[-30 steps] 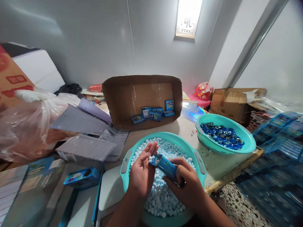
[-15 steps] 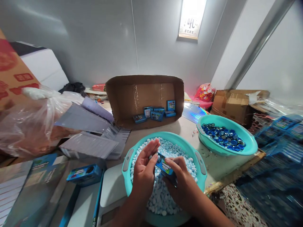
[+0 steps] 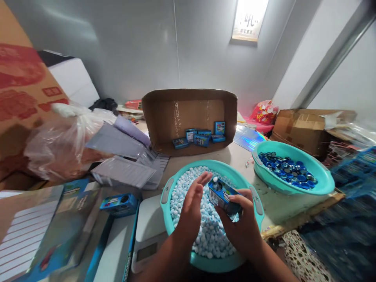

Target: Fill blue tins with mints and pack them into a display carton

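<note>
My right hand [image 3: 242, 223] grips a small blue box [image 3: 225, 196] marked "Caramelo Macizo", tilted above a turquoise basin [image 3: 168, 213]. On the box's near left end sits a white candy [image 3: 215, 179], at a round dark opening. My left hand [image 3: 192, 205] is beside the box, fingers stretched out and palm turned toward it, apart from it. Small round white candies [image 3: 188, 184] fill the basin beneath both hands. I cannot see what is inside the box.
Behind the basin, a cardboard carton [image 3: 164, 117] on its side holds several blue boxes [image 3: 202, 140]. A second turquoise basin [image 3: 323, 178] with blue caps [image 3: 289, 172] stands right. At left are a scale [image 3: 149, 223], another blue box [image 3: 119, 204] and plastic sheets [image 3: 117, 145].
My left hand has opened and drawn away from the box. The right hand has shifted the box right, and a white candy now shows on its end. The view has turned slightly left.
</note>
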A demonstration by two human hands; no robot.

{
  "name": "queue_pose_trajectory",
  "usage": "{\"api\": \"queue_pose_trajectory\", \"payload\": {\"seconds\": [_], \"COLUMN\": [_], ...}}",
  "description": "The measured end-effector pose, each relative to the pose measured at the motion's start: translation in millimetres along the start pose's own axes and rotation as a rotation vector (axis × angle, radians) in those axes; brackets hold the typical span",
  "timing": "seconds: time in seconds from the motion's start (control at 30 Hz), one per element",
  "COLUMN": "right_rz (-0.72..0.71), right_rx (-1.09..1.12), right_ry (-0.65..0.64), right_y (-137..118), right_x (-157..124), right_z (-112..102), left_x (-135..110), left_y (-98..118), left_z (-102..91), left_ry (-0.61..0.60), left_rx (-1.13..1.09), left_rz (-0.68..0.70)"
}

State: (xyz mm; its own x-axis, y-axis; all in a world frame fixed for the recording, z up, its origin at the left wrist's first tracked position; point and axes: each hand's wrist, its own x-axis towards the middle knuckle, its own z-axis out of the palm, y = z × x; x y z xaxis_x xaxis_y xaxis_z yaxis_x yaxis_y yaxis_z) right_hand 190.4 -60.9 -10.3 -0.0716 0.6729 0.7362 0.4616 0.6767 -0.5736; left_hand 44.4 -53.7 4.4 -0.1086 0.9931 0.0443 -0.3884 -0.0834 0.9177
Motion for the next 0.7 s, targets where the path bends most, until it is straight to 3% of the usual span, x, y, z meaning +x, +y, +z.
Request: {"api": "queue_pose_trajectory", "payload": {"seconds": [0.1, 0.27, 0.7], "right_rz": [-0.026, -0.041, -0.047], "right_rx": [0.044, 0.098, 0.165], "right_ry": [-0.047, -0.006, -0.034], "right_y": [0, -2, 1], "right_x": [-1, 0, -3], "right_z": [-2, -3, -2], "left_x": [-9, -15, -18], "left_y": [4, 2, 1], "left_z": [5.3, 8.5, -2.2], "left_ry": [-0.086, 0.000, -0.069], "left_rx": [0.076, 0.095, 0.331], "left_rz": [0.036, 0.124, 0.316]}}
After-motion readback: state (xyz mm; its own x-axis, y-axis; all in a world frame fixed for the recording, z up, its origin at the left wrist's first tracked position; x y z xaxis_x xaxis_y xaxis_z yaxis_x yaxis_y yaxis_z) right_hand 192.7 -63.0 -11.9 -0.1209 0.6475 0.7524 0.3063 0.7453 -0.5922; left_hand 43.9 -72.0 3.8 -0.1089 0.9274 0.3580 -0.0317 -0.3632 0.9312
